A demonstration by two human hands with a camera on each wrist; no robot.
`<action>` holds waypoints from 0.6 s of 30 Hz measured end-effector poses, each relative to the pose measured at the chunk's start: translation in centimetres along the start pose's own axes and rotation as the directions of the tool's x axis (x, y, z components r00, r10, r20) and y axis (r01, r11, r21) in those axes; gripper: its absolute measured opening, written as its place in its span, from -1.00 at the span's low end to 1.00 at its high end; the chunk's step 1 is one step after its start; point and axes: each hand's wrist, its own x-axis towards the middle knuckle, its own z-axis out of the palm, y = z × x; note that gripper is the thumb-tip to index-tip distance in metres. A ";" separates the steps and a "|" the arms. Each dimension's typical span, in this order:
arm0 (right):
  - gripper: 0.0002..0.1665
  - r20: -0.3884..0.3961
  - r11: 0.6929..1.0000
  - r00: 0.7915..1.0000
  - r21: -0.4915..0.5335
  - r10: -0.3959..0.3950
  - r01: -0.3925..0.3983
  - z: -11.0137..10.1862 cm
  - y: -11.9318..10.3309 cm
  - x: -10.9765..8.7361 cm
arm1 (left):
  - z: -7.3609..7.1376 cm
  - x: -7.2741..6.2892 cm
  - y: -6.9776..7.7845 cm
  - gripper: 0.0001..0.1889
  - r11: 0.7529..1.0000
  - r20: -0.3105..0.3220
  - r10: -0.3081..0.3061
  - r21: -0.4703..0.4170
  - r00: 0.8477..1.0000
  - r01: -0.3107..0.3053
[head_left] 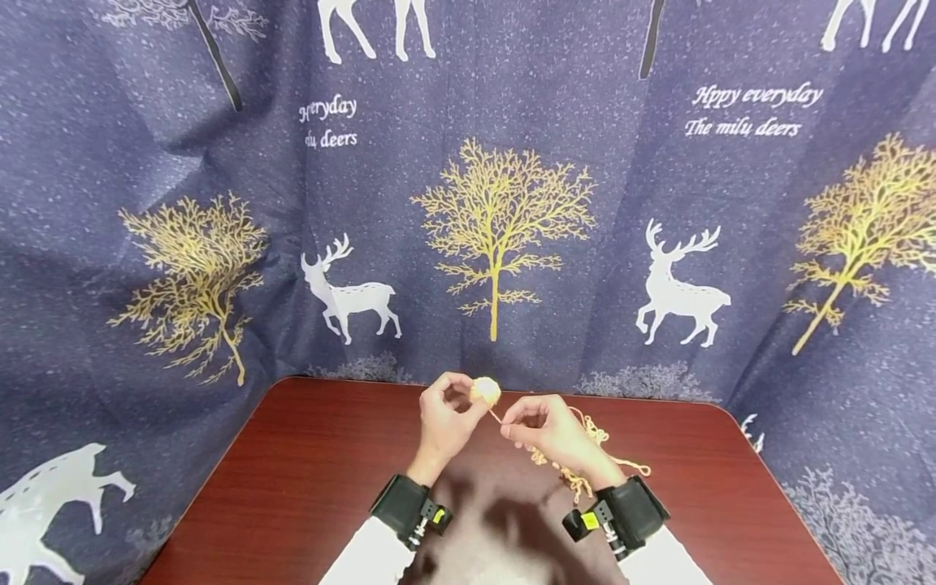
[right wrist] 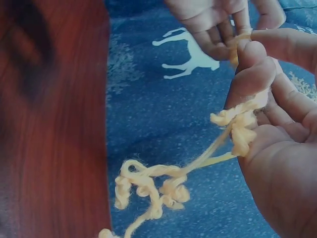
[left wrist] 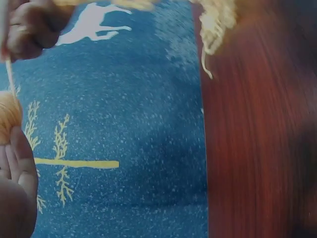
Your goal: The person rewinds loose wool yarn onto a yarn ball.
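A small pale-yellow ball of yarn (head_left: 486,391) is pinched between the thumb and fingers of my left hand (head_left: 448,416), above the far part of the table. From the ball a short strand runs across to my right hand (head_left: 550,426), whose thumb and index finger pinch it. In the right wrist view, a kinked tangle of loose yarn (right wrist: 166,186) hangs from beneath the right hand's fingers. The left wrist view shows only part of the wound ball (left wrist: 9,116), at its left edge, with the strand drawn upward from it.
The reddish-brown wooden table (head_left: 292,487) lies under both hands. Behind it hangs a dark blue cloth (head_left: 504,106) printed with deer and trees. Loose yarn (head_left: 594,435) trails around the right hand and forearm. Each wrist wears a black band with a small camera.
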 end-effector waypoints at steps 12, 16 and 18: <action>-0.86 -0.016 0.999 1.000 0.027 -0.018 0.018 -0.3 -0.8 0.4 | -0.3 -0.7 -0.6 -0.76 0.992 0.062 -0.042 0.120 0.997 0.035; -0.88 -0.022 1.000 1.000 0.016 -0.020 0.020 -0.3 -1.2 0.5 | 0.0 -0.7 -0.4 -0.81 0.945 0.043 -0.283 -0.158 0.958 0.286; -0.89 -0.026 1.000 0.999 0.014 -0.025 0.025 -0.2 -1.5 0.7 | 0.2 -0.7 -0.4 -0.84 0.855 0.074 -0.396 -0.332 0.915 0.397</action>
